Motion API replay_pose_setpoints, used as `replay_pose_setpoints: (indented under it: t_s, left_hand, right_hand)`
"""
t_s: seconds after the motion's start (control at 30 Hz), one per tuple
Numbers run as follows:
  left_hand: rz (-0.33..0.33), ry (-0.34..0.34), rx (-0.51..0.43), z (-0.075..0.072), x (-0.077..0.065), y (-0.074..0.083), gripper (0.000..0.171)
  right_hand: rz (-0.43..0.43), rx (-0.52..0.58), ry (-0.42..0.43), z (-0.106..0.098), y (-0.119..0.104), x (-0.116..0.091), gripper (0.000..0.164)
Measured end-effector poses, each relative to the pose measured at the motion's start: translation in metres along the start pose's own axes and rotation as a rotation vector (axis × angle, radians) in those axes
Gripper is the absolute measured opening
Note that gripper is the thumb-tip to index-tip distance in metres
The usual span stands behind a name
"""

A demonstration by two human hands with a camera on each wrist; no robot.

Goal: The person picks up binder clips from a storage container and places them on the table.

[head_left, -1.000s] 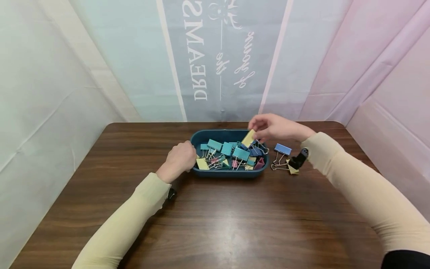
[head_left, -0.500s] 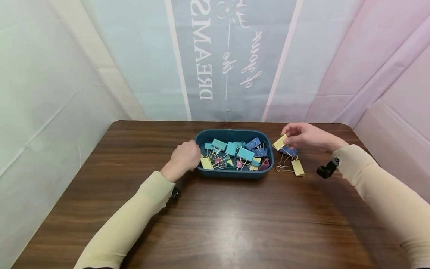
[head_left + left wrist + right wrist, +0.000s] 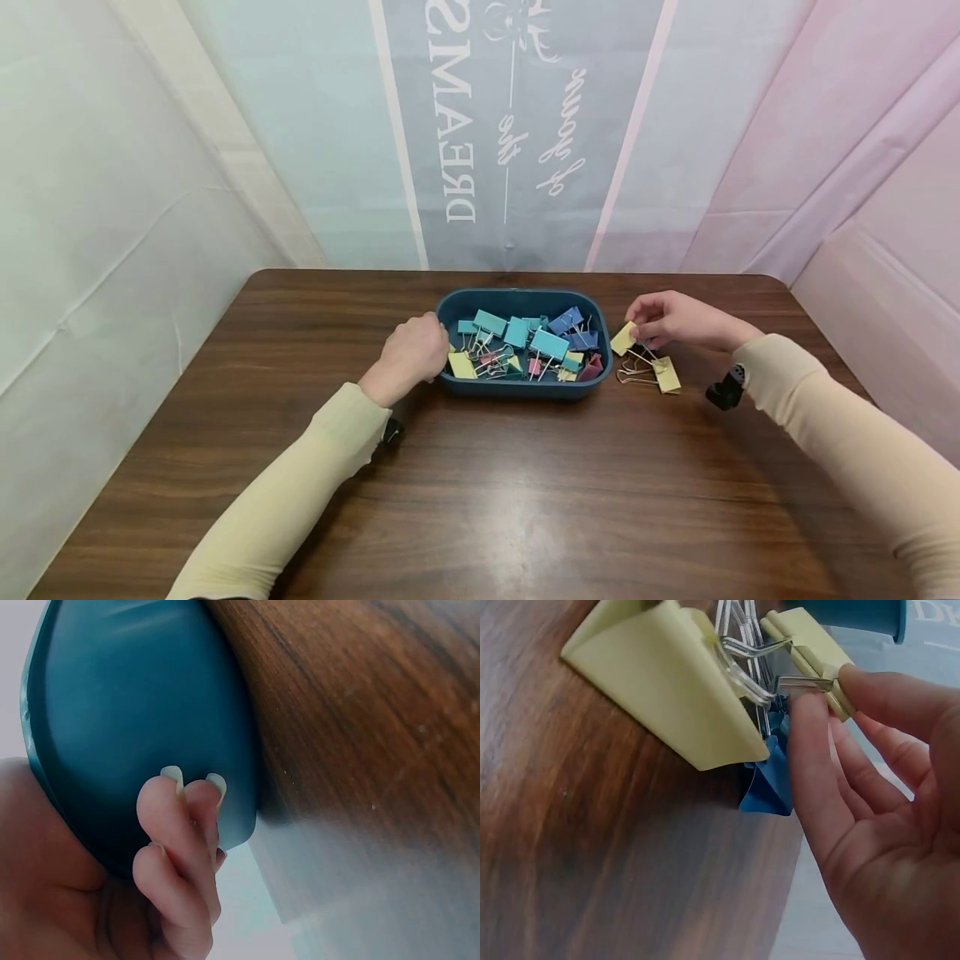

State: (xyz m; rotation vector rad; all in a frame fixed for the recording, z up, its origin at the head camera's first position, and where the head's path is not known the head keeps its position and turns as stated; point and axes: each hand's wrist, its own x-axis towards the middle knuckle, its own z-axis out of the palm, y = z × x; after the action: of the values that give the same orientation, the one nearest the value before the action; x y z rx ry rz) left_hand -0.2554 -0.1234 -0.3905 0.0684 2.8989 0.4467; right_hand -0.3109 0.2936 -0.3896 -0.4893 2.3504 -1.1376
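A dark teal plastic tub holds several binder clips in light blue, blue, yellow and pink. At its left end my left hand grips the rim, fingers curled against the outer wall in the left wrist view. To the right of the tub, my right hand pinches a yellow binder clip between thumb and fingers, low over the table. Just below it lie another yellow binder clip and a blue binder clip, their wire handles close together. In the head view my right hand mostly hides the blue one.
The brown wooden table runs toward me in front of the tub. Behind its far edge hangs a printed cloth, with pale cloth walls on both sides.
My right hand has carried the yellow binder clip from over the tub to the right, then lowered it beside the loose clips. My left hand has stayed on the tub's rim.
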Motion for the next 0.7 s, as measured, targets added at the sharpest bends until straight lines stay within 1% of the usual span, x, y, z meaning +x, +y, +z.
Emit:
replay_pose_setpoints:
  t_s: [0.1,0.23,0.33,0.4,0.6,0.7]
  left_hand:
    - [0.0,0.005,0.007,0.0,0.0,0.0,0.038]
    - [0.014,0.01,0.04,0.001,-0.001,0.0,0.036]
    - [0.015,0.01,0.044,0.0,-0.001,0.0,0.035]
    - [0.005,0.011,0.024,0.001,-0.001,-0.001,0.036]
    - [0.009,0.015,0.024,0.002,0.0,-0.001,0.035]
    - [0.01,0.015,0.015,0.002,0.0,-0.001,0.036]
  right_hand:
    - [-0.003,-0.091,0.034,0.002,-0.002,-0.001,0.022]
    - [-0.028,-0.248,0.08,0.004,-0.005,-0.001,0.018]
    - [-0.044,-0.322,0.104,0.006,-0.007,0.0,0.016]
    - [-0.047,-0.345,0.111,0.006,-0.008,0.0,0.016]
    - [-0.041,-0.39,0.118,0.003,-0.01,-0.001,0.018]
    - [-0.045,-0.396,0.123,0.001,-0.012,-0.002,0.02]
